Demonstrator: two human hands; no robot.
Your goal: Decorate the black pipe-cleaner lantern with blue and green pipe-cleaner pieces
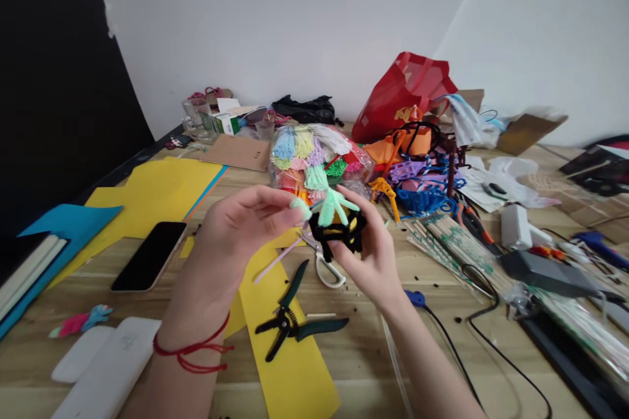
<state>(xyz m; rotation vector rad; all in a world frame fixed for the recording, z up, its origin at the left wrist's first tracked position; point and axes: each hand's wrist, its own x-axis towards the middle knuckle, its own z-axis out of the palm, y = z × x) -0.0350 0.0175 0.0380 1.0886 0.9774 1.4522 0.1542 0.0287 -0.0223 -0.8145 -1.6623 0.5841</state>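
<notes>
My right hand (376,255) is wrapped round a small black-and-yellow fuzzy craft piece (322,234), with its thumb across the front. Mint-green pipe cleaner strands (335,206) fan out over the top of that piece. Just to the left, my left hand (246,222) pinches a curled mint-green pipe cleaner end (301,208) between thumb and fingertips; I cannot tell whether it joins the piece. White-handled scissors (330,273) lie beneath the hands, partly hidden. A lilac strip (279,260) slants below my left hand.
Dark-handled pliers (287,324) rest on yellow card (289,373). A phone (150,255) lies to the left. Behind the hands are a bag of coloured pipe cleaners (317,157) and a red bag (405,95). Black cables (447,334) and wrapped sticks (457,245) lie right.
</notes>
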